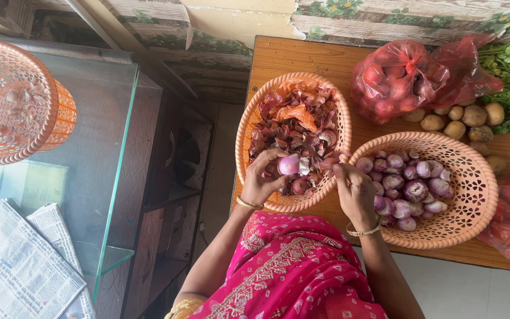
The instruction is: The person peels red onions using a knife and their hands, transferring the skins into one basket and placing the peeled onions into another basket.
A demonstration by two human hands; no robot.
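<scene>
Now my left hand (261, 180) has a tight grip on an onion (288, 165) over the peel basket (244, 127); my right hand (354, 189) pinches its skin (329, 163).

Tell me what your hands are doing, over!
Left hand grips a half-peeled onion over the peel basket. Right hand pinches its skin. Peeled onions sit in the right basket. Nothing in the way.

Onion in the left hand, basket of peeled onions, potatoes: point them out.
onion (288, 165), head view, its bare peeled side.
basket of peeled onions (473, 195), head view, its right wall.
potatoes (474, 116), head view, largest one's top.
</scene>
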